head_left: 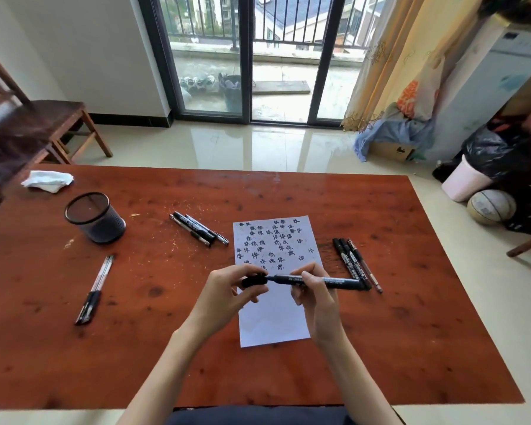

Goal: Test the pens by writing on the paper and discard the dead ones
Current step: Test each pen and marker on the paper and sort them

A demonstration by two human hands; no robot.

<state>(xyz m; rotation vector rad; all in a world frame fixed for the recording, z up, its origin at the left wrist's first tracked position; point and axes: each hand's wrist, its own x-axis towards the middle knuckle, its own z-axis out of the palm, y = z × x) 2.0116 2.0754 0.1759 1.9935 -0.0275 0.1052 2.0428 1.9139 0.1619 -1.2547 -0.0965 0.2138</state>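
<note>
1. Over the near half of the paper (273, 314): left hand (227, 296) pinching a black cap (254, 281), right hand (314, 297) gripping a black marker (334, 283) held level, cap just beside its tip.
2. Right of the paper: 3 pens (357, 263) lying together.
3. Near left on the table (411, 348): 2 pens (95, 289).
4. Far left of the paper: another cluster of pens (199, 228).
5. Farther left: mesh pen cup (95, 217), then a crumpled tissue (48, 180).
</note>
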